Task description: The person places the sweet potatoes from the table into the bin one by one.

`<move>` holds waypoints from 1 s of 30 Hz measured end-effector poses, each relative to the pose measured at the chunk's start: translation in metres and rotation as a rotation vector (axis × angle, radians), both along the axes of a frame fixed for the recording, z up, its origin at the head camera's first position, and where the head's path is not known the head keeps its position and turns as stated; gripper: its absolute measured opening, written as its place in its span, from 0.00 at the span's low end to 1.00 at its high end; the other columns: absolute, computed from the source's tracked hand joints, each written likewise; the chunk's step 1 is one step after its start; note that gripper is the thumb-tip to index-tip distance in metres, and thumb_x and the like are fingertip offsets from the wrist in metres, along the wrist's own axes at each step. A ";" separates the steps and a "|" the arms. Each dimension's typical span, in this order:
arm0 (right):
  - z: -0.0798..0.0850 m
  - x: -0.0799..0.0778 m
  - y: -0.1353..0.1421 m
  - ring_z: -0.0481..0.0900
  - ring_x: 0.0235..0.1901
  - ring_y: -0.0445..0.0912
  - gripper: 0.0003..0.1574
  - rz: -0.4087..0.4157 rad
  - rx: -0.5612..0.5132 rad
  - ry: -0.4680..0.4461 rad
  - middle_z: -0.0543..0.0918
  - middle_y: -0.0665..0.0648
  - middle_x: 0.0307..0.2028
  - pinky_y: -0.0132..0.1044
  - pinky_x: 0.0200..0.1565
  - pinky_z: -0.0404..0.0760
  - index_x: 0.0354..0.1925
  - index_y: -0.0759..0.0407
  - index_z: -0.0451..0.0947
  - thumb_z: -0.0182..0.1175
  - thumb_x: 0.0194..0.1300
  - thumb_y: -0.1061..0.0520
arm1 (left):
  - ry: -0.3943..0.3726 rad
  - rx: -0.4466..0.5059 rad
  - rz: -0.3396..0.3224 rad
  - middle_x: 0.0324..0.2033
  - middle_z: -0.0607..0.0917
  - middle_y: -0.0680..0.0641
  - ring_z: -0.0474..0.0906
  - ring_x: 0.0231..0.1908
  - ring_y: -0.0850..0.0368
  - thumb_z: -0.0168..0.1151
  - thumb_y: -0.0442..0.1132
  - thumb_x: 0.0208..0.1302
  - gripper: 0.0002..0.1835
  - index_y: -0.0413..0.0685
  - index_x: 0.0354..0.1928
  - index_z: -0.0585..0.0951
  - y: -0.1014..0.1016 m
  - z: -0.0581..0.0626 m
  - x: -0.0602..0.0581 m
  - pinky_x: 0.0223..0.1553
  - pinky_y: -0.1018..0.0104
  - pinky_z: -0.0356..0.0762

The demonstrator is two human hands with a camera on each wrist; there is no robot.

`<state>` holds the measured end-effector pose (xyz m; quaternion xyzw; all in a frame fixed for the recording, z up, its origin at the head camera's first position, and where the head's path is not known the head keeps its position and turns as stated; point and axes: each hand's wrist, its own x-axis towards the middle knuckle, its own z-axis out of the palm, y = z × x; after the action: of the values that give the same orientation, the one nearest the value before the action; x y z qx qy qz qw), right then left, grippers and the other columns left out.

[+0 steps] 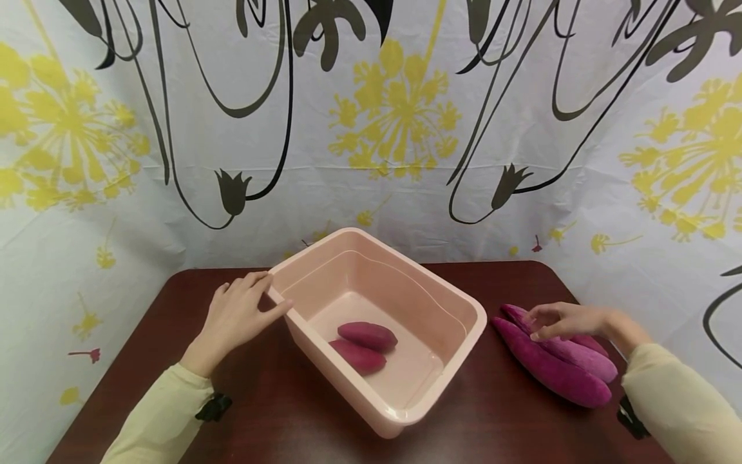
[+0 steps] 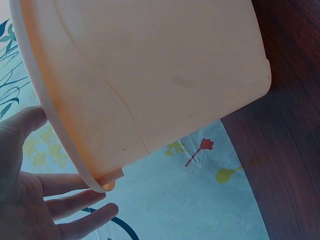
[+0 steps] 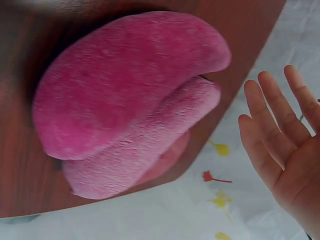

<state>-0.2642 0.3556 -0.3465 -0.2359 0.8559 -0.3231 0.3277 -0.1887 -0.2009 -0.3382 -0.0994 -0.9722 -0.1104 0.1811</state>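
A pale pink plastic basin [image 1: 429,270] stands in the middle of the table. Inside it lie two dark magenta sweet potatoes, one [image 1: 368,336] beside the other [image 1: 361,356]. My left hand [image 1: 239,319] touches the basin's left rim corner with thumb and fingers spread; in the left wrist view those fingers [image 2: 65,184] look nearly straight. To the right, fuzzy purple plush sweet potatoes [image 1: 556,370] lie in a bunch. Just over them hovers my right hand [image 1: 565,321], fingers loosely bent and holding nothing. The right wrist view has that hand [image 3: 287,145] apart from the plush pieces [image 3: 130,80].
The dark reddish-brown table [image 1: 249,406] has rounded far corners. Behind it and along both sides hangs a white cloth [image 1: 371,148] printed with grey stems and yellow flowers. A black strap [image 1: 214,407] circles the left wrist.
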 end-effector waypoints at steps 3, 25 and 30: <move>-0.007 0.001 0.003 0.70 0.43 0.50 0.24 -0.023 0.022 -0.029 0.71 0.63 0.45 0.49 0.38 0.72 0.50 0.68 0.66 0.55 0.59 0.56 | -0.003 0.003 0.000 0.48 0.74 0.38 0.69 0.48 0.43 0.55 0.62 0.51 0.36 0.37 0.52 0.74 0.000 0.000 0.000 0.47 0.40 0.58; -0.033 0.006 0.015 0.67 0.47 0.59 0.25 -0.070 0.078 -0.019 0.71 0.65 0.45 0.45 0.42 0.71 0.47 0.71 0.67 0.59 0.55 0.57 | -0.013 0.018 -0.001 0.49 0.73 0.38 0.68 0.49 0.42 0.56 0.61 0.52 0.36 0.36 0.53 0.73 0.000 -0.002 0.000 0.48 0.39 0.56; -0.035 0.007 0.016 0.68 0.46 0.58 0.24 -0.060 0.031 -0.051 0.72 0.66 0.44 0.43 0.41 0.71 0.46 0.74 0.66 0.58 0.55 0.61 | -0.008 0.014 -0.001 0.49 0.73 0.38 0.68 0.48 0.42 0.55 0.61 0.52 0.37 0.37 0.53 0.73 0.000 -0.003 0.000 0.48 0.40 0.56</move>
<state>-0.2576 0.3712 -0.3817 -0.1966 0.8589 -0.3253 0.3433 -0.1891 -0.2010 -0.3410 -0.0983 -0.9720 -0.1178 0.1777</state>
